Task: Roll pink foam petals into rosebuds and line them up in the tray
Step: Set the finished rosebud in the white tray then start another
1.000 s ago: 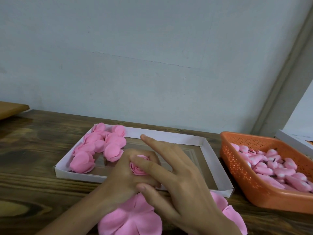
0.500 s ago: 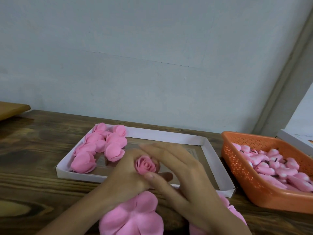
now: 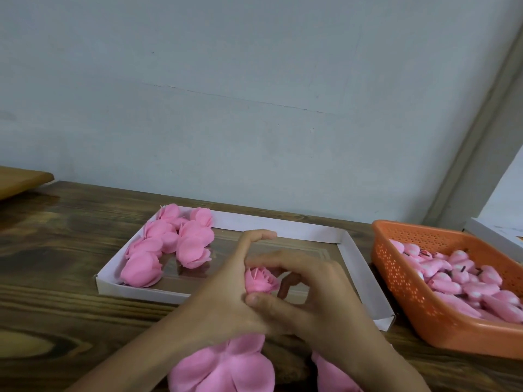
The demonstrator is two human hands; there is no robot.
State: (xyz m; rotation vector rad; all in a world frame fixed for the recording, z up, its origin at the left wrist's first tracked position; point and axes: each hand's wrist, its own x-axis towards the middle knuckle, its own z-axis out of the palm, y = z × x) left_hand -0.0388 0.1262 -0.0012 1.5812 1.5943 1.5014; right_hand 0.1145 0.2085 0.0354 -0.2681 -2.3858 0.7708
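Note:
A small pink foam rosebud [image 3: 261, 280] sits between both hands, just above the near wall of the white tray [image 3: 308, 230]. My left hand [image 3: 223, 295] grips it from the left, index finger raised. My right hand [image 3: 317, 295] curls around its right side, thumb pressing at its base. Several finished rosebuds [image 3: 172, 247] lie in two rows at the tray's left end. Loose pink foam petals [image 3: 223, 366] lie on the table under my wrists.
An orange perforated basket [image 3: 402, 250] at the right holds several pink bud cores with dark stems. A white box edge [image 3: 492, 236] shows behind it. The wooden table [image 3: 56, 250] meets a grey wall. A wooden board [image 3: 19, 179] sits far left.
My right hand's fingers went from spread over the bud to curled around its right side. The bud now shows more between the hands.

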